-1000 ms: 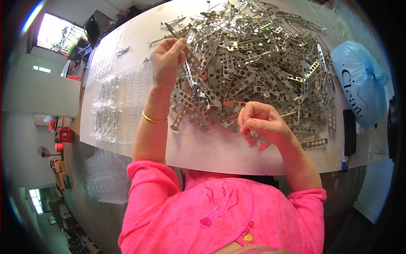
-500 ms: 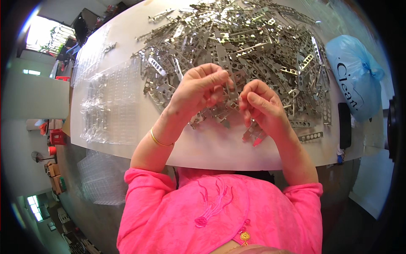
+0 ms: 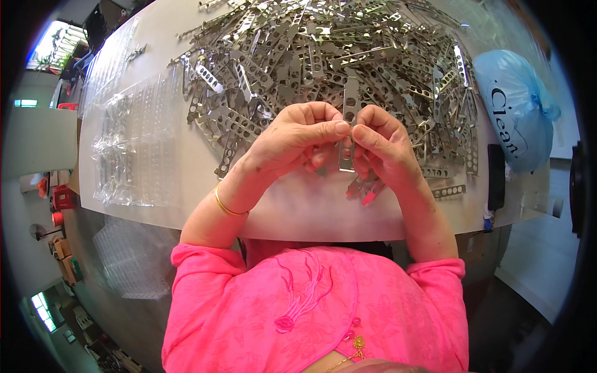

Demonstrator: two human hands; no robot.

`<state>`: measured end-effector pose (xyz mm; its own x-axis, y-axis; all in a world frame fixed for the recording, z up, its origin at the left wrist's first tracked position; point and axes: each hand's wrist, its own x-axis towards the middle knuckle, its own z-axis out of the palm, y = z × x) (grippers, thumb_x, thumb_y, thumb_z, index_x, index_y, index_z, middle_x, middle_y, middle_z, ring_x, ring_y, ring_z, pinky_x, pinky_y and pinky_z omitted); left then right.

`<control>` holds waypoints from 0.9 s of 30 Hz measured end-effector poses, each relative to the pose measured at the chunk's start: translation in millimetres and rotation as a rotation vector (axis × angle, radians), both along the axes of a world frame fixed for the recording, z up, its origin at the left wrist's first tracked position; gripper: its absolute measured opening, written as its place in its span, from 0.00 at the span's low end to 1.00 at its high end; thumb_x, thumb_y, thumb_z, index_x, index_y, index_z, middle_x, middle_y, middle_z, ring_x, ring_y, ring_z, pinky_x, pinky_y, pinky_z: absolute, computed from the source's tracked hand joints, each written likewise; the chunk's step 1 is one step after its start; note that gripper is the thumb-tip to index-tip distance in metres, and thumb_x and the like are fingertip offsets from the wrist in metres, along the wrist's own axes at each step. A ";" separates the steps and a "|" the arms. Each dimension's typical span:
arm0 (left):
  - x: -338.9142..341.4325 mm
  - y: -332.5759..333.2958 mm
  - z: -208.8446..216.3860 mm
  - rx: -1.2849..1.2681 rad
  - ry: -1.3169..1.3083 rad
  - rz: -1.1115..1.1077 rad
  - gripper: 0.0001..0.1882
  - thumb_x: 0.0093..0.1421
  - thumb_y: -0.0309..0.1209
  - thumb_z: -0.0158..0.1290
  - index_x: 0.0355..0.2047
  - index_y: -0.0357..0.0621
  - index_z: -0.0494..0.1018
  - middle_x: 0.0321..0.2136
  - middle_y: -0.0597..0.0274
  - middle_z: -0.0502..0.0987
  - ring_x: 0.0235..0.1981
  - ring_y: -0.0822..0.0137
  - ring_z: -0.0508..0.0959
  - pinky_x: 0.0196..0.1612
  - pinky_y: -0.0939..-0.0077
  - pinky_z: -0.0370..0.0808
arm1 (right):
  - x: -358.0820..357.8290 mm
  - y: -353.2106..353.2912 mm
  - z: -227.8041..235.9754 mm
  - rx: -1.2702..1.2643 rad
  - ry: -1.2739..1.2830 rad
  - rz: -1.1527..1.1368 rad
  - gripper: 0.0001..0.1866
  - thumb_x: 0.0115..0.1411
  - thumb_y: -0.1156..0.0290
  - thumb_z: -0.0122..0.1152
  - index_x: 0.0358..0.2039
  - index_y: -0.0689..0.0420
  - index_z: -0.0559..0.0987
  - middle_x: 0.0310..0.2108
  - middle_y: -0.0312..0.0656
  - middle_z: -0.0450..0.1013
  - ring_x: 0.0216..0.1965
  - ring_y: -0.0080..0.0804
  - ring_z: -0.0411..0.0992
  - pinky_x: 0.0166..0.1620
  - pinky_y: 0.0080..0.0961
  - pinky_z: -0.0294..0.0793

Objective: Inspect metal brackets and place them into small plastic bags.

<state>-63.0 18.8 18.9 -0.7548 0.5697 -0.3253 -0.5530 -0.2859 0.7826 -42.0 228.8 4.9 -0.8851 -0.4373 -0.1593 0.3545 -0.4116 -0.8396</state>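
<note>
White worktable surface (image 3: 280, 219): heap of perforated metal strips (image 3: 305, 65), one strip held in both hands.

Perforated metal strip (image 3: 351, 92) stands lengthwise between the hands, over the heap's side toward the surface's near edge; left hand (image 3: 301, 137) pinches it between thumb and fingers, right hand (image 3: 385, 146) likewise, thumb tips nearly meeting. Pink-tinted metal pieces (image 3: 367, 190) show just below the right hand; cannot tell whether held or lying. Near the surface's right edge: knotted translucent blue plastic bag (image 3: 519, 115), dark printed lettering down its side, contents not discernible; black oblong object (image 3: 495, 176) beside it. Along the left edge: clear plastic trays (image 3: 134, 152) with rows of cells, glare obscuring any contents.
</note>
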 end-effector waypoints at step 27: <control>20.3 12.1 17.2 -0.490 0.691 0.113 0.08 0.65 0.29 0.58 0.34 0.38 0.72 0.27 0.67 0.80 0.26 0.83 0.76 0.23 0.84 0.76 | 1.8 -4.1 -1.5 0.034 0.051 0.015 0.10 0.71 0.64 0.53 0.45 0.58 0.72 0.29 0.35 0.74 0.20 0.21 0.73 0.22 0.20 0.75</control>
